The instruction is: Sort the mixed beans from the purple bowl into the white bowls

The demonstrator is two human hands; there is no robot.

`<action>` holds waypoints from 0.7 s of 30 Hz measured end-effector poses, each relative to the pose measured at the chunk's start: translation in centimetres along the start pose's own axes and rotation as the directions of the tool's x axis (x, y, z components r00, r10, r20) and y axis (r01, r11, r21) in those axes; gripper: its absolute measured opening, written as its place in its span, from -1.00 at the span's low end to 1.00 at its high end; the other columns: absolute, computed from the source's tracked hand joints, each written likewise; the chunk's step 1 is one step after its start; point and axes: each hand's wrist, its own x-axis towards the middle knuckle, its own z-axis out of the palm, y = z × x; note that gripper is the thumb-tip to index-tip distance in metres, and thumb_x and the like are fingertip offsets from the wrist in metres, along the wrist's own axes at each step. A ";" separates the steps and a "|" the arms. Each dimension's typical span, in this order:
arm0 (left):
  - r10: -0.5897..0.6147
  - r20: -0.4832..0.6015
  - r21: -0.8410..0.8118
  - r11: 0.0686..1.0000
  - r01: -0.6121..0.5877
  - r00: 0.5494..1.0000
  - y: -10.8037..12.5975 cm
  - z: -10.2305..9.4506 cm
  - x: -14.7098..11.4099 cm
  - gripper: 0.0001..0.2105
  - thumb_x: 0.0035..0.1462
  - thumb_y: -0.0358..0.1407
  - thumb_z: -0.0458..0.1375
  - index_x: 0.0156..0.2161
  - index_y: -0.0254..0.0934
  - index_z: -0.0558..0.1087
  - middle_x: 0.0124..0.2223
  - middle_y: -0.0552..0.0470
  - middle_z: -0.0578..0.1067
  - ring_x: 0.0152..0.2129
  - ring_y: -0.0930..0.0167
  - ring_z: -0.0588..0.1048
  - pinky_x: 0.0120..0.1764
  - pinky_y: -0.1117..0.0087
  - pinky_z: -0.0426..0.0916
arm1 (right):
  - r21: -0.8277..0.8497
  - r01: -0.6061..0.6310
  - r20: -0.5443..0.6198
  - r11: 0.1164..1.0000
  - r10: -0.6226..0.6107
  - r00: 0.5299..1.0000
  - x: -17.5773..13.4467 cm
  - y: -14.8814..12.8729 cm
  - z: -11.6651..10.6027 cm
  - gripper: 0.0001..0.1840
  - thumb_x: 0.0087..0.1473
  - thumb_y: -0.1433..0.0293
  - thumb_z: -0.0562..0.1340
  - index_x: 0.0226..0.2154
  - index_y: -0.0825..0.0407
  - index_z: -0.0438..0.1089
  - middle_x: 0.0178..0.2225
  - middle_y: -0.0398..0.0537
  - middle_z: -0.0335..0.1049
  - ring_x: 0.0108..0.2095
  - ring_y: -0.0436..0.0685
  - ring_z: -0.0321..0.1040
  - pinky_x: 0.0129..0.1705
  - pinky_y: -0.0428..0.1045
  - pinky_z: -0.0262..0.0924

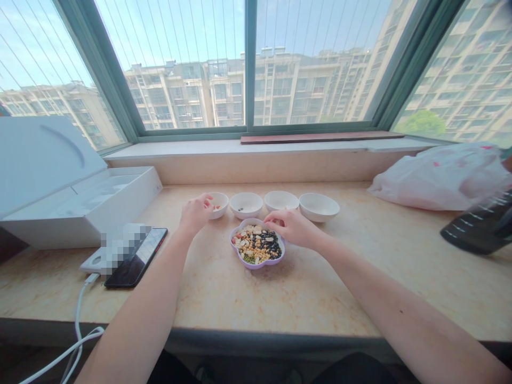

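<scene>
Purple, flower-shaped, a bean-filled dish (261,265) sits on the beige marbled counter (320,298), right hand (294,226) at its rim, left hand (194,213) at a round white bowl (220,214); I cannot tell if they grip anything. Green-framed windows (250,69) rise behind.

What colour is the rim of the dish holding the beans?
Light purple dish, seen in the head view.

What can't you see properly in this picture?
All in the head view:
What the left hand pinches, if anything, at the leftmost bowl: its fingers hide it.
Whether the right hand, at the lilac dish, holds anything: too small to tell.
Part of the white gadget: blotted out by pixelation.
What's inside the white bag: cloudy plastic hides it.
The rest of the dark jug: cut off by the right edge.
</scene>
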 end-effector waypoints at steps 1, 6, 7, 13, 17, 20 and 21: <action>0.000 0.005 0.015 1.000 0.000 1.000 0.0 0.0 0.0 -0.71 0.16 -0.34 0.09 -0.04 -0.17 0.53 -0.21 -0.06 0.63 -0.28 0.26 0.56 -0.14 0.31 0.36 | 0.002 -0.001 0.002 1.000 0.001 1.000 0.0 0.0 0.0 -0.78 0.20 0.37 0.20 -0.31 0.04 0.58 -0.44 -0.06 0.56 -0.45 0.04 0.38 -0.35 -0.04 0.17; -0.014 0.004 0.024 1.000 0.014 1.000 0.1 0.0 0.0 -0.71 0.17 -0.28 0.11 -0.03 -0.19 0.54 -0.19 -0.09 0.63 -0.23 0.23 0.58 -0.09 0.30 0.37 | 0.000 -0.018 0.016 1.000 0.018 1.000 0.0 0.1 -0.1 -0.77 0.20 0.34 0.20 -0.32 0.04 0.58 -0.45 -0.08 0.55 -0.45 0.04 0.38 -0.36 -0.05 0.15; -0.017 -0.001 0.020 1.000 0.017 1.000 0.1 0.0 0.1 -0.71 0.18 -0.28 0.11 -0.03 -0.19 0.55 -0.19 -0.09 0.63 -0.22 0.23 0.58 -0.09 0.29 0.37 | -0.008 -0.019 0.016 1.000 0.019 1.000 0.0 0.2 -0.1 -0.77 0.20 0.34 0.20 -0.32 0.03 0.58 -0.46 -0.08 0.54 -0.45 0.04 0.37 -0.36 -0.05 0.15; 0.085 -0.052 -0.053 0.995 -0.088 0.995 0.9 -0.1 0.0 -0.74 0.18 -0.31 0.11 -0.07 -0.23 0.56 -0.16 -0.11 0.61 -0.21 0.24 0.56 -0.04 0.28 0.38 | -0.061 -0.029 0.002 0.998 0.029 1.000 0.0 0.5 -0.4 -0.76 0.20 0.33 0.19 -0.29 0.02 0.58 -0.44 -0.06 0.54 -0.44 0.06 0.37 -0.37 -0.04 0.11; 0.256 -0.015 -0.112 0.960 -0.256 0.967 2.8 -1.0 -0.9 -0.76 0.19 -0.32 0.10 -0.09 -0.24 0.56 -0.14 -0.09 0.59 -0.27 0.28 0.54 -0.07 0.27 0.38 | -0.069 -0.047 -0.003 0.997 0.047 0.999 0.0 0.6 -0.8 -0.76 0.20 0.33 0.19 -0.27 0.01 0.59 -0.47 -0.06 0.52 -0.45 0.07 0.37 -0.38 -0.03 0.10; 0.389 0.074 -0.183 0.910 -0.371 0.918 4.4 -1.4 -1.9 -0.79 0.17 -0.36 0.10 -0.17 -0.25 0.57 -0.19 -0.06 0.59 -0.35 0.35 0.51 -0.18 0.33 0.38 | -0.072 -0.047 -0.016 0.996 0.046 0.999 0.0 0.6 -1.0 -0.76 0.20 0.33 0.19 -0.27 0.00 0.59 -0.46 -0.06 0.53 -0.44 0.08 0.37 -0.37 -0.02 0.12; 0.422 0.121 -0.193 0.898 -0.396 0.898 4.8 -1.4 -2.2 -0.79 0.17 -0.36 0.11 -0.18 -0.23 0.58 -0.23 -0.04 0.59 -0.38 0.37 0.50 -0.22 0.34 0.37 | -0.075 -0.047 -0.022 0.996 0.045 0.999 0.0 0.7 -1.0 -0.76 0.20 0.33 0.19 -0.27 0.00 0.59 -0.46 -0.06 0.53 -0.44 0.08 0.37 -0.36 -0.02 0.12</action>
